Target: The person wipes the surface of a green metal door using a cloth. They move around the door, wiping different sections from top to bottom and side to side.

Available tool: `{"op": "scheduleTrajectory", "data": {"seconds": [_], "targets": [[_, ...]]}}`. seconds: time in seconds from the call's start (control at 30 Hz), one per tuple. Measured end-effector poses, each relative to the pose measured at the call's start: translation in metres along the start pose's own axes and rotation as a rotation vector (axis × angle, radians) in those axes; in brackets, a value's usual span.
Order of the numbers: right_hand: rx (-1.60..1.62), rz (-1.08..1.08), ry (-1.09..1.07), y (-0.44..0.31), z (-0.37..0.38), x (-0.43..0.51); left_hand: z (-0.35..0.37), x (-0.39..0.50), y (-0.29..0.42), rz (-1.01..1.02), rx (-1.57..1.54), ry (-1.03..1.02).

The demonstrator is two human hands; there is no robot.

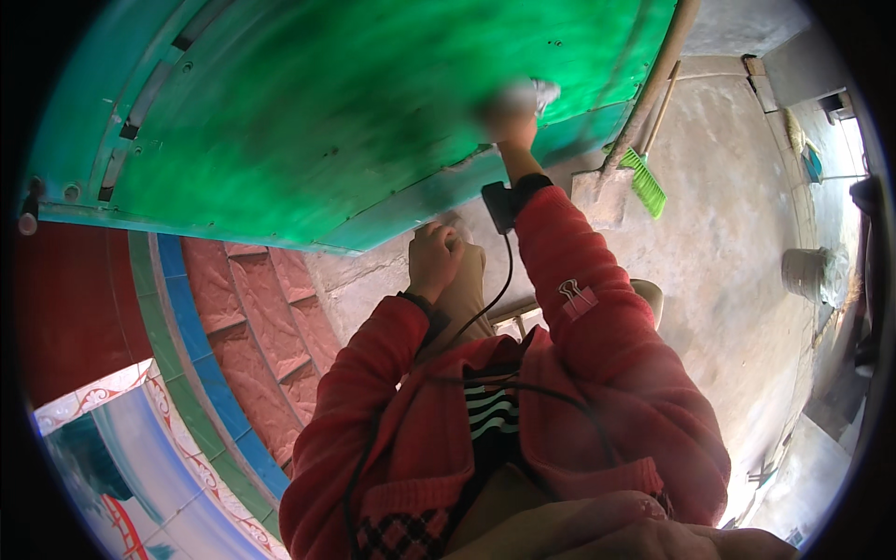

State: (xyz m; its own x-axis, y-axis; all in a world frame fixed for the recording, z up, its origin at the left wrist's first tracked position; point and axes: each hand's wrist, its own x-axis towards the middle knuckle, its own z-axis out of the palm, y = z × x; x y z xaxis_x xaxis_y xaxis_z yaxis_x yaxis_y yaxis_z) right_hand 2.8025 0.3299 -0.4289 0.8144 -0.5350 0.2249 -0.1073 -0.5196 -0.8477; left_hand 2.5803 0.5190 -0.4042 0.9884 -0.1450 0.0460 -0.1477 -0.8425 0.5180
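Note:
My right hand is pressed to a glossy green metal door panel, near its lower edge. A crumpled pale cloth shows at its fingers; the hand is blurred, but it appears to hold the cloth. Around that wrist is a black band with a small black box, from which a black cable runs down to my body. My left hand rests on my bent knee below the panel, its fingers curled with nothing visible in them.
Right of the panel, a wooden-handled shovel and a green broom stand over the concrete floor. A bucket sits by the far right wall. Red stone-faced tiles and blue tiles cover the wall at left.

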Motion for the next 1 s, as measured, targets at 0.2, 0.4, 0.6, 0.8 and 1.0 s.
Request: {"op": "scheduleTrajectory", "data": {"seconds": [0.2,0.4,0.6,0.8,1.0], "targets": [[1.279,0.882,-0.455,0.006,-0.067,-0.004,-0.003,-0.001,-0.003,0.05,0.031,0.08],[1.849,0.666,-0.744,-0.076,-0.177,-0.029,0.0,-0.007,0.005,0.011,0.078,0.025],[1.795,0.547,-0.681,-0.124,-0.269,-0.068,0.007,-0.018,0.014,0.044,-0.069,0.039],[1.844,0.525,-0.64,-0.133,-0.32,-0.108,0.044,-0.023,0.127,-0.239,-1.146,-0.435],[1.612,0.47,-0.649,-0.09,-0.36,-0.116,-0.02,-0.029,0.155,-0.418,-1.485,-0.454]]}}
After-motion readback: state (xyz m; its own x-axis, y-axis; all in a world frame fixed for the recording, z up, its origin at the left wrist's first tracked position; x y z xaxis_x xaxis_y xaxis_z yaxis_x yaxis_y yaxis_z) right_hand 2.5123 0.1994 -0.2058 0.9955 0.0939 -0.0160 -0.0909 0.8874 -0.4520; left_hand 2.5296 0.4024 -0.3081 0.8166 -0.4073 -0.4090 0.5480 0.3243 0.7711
